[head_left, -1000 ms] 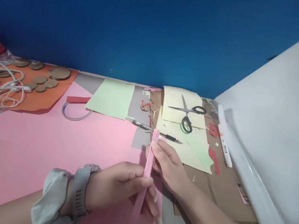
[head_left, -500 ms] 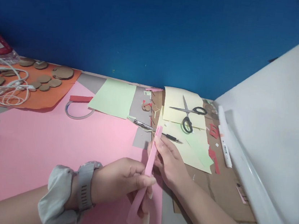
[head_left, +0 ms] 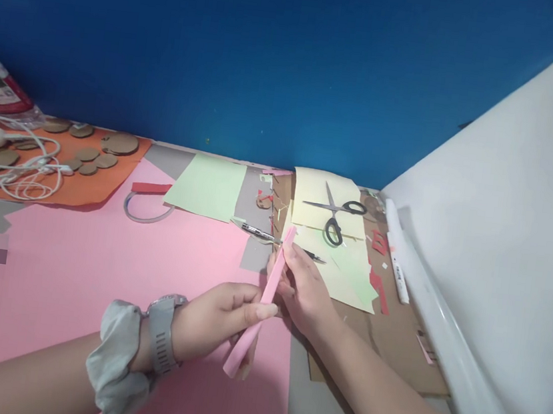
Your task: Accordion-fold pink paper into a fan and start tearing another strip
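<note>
Between my hands is a narrow folded strip of pink paper (head_left: 273, 280), slanting up and to the right above the table. My left hand (head_left: 227, 318) pinches its lower part, thumb on top and fingers underneath. Farther up, my right hand (head_left: 304, 288) grips the strip near its top end, with the thumb along its side. Most fingertips are hidden behind the paper. A pen (head_left: 258, 233) lies just beyond my right hand, partly covered by the strip and the hand. Black-handled scissors (head_left: 335, 212) rest spread apart on a cream paper sheet (head_left: 309, 191).
A large pink sheet (head_left: 78, 263) covers the left side. A green sheet (head_left: 208, 185), a tape ring (head_left: 147, 218) and cardboard discs on orange paper (head_left: 123, 181) lie farther back. Brown cardboard (head_left: 389, 355), red scraps and a white marker (head_left: 399, 272) are at right. A blue wall (head_left: 273, 65) stands behind.
Both hands and the strip sit slightly higher and farther left in view, as the camera has shifted. The strip's lower end has swung left and up. Both hands keep their hold.
</note>
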The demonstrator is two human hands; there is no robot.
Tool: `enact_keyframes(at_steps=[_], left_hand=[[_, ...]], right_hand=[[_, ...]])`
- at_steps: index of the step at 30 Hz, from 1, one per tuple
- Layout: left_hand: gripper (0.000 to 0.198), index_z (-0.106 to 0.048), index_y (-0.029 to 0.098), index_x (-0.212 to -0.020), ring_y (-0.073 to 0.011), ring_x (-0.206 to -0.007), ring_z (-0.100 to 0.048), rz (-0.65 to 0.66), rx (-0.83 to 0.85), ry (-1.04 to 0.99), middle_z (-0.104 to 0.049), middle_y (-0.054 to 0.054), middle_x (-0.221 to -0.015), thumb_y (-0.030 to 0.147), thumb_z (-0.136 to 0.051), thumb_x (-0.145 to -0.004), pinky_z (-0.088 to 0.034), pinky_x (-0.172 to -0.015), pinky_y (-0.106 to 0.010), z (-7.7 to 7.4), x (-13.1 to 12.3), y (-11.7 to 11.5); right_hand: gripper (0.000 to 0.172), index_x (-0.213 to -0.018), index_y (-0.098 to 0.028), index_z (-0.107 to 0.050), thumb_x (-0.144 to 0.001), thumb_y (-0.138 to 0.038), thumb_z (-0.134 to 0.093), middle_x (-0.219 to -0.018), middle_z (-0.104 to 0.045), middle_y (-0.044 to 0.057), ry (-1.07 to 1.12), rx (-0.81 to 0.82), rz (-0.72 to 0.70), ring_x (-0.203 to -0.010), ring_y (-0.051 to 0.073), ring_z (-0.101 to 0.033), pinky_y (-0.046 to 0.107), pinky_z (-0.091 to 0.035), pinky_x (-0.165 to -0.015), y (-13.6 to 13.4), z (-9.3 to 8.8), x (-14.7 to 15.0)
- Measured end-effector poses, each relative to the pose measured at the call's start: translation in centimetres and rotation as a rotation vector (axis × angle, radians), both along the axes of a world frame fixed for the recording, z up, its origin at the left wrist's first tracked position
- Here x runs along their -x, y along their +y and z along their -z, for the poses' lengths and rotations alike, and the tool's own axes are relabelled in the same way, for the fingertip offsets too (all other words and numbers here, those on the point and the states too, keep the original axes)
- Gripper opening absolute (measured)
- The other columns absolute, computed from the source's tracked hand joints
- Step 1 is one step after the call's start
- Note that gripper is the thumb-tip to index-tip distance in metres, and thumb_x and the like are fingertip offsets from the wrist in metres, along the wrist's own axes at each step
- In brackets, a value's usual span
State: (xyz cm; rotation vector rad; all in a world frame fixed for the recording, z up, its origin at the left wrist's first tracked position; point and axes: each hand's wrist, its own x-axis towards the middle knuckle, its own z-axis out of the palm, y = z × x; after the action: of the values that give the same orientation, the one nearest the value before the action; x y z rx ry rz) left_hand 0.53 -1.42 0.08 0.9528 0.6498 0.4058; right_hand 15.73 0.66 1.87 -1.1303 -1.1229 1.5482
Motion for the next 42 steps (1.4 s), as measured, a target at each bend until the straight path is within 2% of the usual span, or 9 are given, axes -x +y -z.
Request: enact_keyframes(at_steps=[6,9,12,14,21,25,33,38,42], left_hand=[[0.035,-0.045,0.017,-0.075,-0.0105,-0.036,-0.054,-0.097,-0.039,0.027,-0.055,0.005,-0.042,0.051,-0.05,-0.085,-0.051,-0.051,-0.027,0.0,-0.1,-0.2],[0.034,-0.044,0.018,-0.072,-0.0101,-0.034,-0.053,-0.153,-0.164,0.093,-0.054,0.006,-0.042,0.049,-0.049,-0.086,-0.051,-0.055,-0.028,-0.5,-0.1,-0.1],[0.035,-0.045,0.017,-0.07,-0.0105,-0.038,-0.055,-0.218,-0.297,0.201,-0.055,0.005,-0.043,0.047,-0.047,-0.088,-0.049,-0.055,-0.026,-0.8,0.0,0.1],[0.035,-0.045,0.017,-0.07,-0.0106,-0.038,-0.056,-0.235,-0.317,0.218,-0.055,0.005,-0.043,0.047,-0.045,-0.089,-0.048,-0.054,-0.025,-0.8,0.0,0.2],[0.034,-0.053,0.012,-0.085,-0.0143,-0.057,-0.065,-0.12,-0.048,-0.053,-0.067,-0.007,-0.07,0.046,-0.046,-0.089,-0.051,-0.051,-0.025,-0.3,0.2,0.9],[0.033,-0.055,0.012,-0.084,-0.014,-0.057,-0.065,-0.065,0.051,-0.123,-0.068,-0.008,-0.072,0.045,-0.054,-0.085,-0.053,-0.053,-0.026,0.1,0.3,1.1],[0.035,-0.056,0.011,-0.083,-0.0154,-0.061,-0.066,-0.087,0.03,-0.011,-0.067,-0.007,-0.072,0.046,-0.053,-0.085,-0.054,-0.059,-0.029,-0.2,0.5,1.4],[0.034,-0.047,0.016,-0.079,-0.0142,-0.059,-0.064,-0.122,-0.156,0.107,-0.064,-0.004,-0.067,0.044,-0.036,-0.093,-0.052,-0.059,-0.028,-0.9,0.0,0.6],[0.035,-0.041,0.019,-0.074,-0.0092,-0.046,-0.052,-0.211,-0.293,0.211,-0.05,0.004,-0.055,0.045,-0.03,-0.094,-0.046,-0.051,-0.024,-0.8,-0.4,-0.4]], right_hand=[[0.04,-0.062,-0.021,-0.034,-0.091,-0.05,-0.039,-0.051,-0.032,-0.007,-0.01,0.024,0.001,-0.041,0.007,-0.027,0.021,-0.023,-0.038,0.1,0.2,-0.3],[0.042,-0.064,-0.021,-0.037,-0.089,-0.055,-0.038,-0.05,-0.034,-0.007,-0.005,0.058,-0.12,-0.041,0.008,-0.028,0.021,-0.024,-0.038,0.1,0.6,-0.6],[0.04,-0.065,-0.02,-0.041,-0.086,-0.053,-0.046,-0.051,-0.034,-0.007,-0.102,-0.002,-0.274,-0.045,0.007,-0.029,0.021,-0.024,-0.042,0.0,0.7,-0.6],[0.039,-0.064,-0.019,-0.042,-0.086,-0.051,-0.048,-0.053,-0.032,-0.008,-0.177,-0.062,-0.308,-0.047,0.007,-0.028,0.021,-0.023,-0.044,-0.2,0.6,-0.5],[0.041,-0.067,-0.019,-0.043,-0.091,-0.052,-0.037,-0.048,-0.032,-0.009,-0.116,-0.039,-0.185,-0.041,0.006,-0.029,0.021,-0.022,-0.042,-0.3,1.1,-0.6],[0.041,-0.067,-0.019,-0.044,-0.09,-0.053,-0.041,-0.048,-0.033,-0.008,-0.11,-0.05,-0.17,-0.043,0.006,-0.028,0.021,-0.021,-0.043,-0.3,1.3,-0.7],[0.039,-0.068,-0.02,-0.042,-0.09,-0.052,-0.039,-0.046,-0.038,-0.008,-0.199,-0.046,-0.129,-0.04,0.007,-0.032,0.022,-0.022,-0.04,-0.3,1.5,-0.3],[0.038,-0.065,-0.021,-0.04,-0.091,-0.048,-0.04,-0.053,-0.041,-0.005,-0.411,-0.151,-0.04,-0.049,0.01,-0.039,0.024,-0.03,-0.048,-0.2,1.2,-0.2],[0.039,-0.062,-0.021,-0.034,-0.092,-0.044,-0.039,-0.058,-0.037,-0.005,-0.562,-0.277,0.028,-0.055,0.01,-0.036,0.026,-0.031,-0.055,-0.3,0.8,-0.1]])
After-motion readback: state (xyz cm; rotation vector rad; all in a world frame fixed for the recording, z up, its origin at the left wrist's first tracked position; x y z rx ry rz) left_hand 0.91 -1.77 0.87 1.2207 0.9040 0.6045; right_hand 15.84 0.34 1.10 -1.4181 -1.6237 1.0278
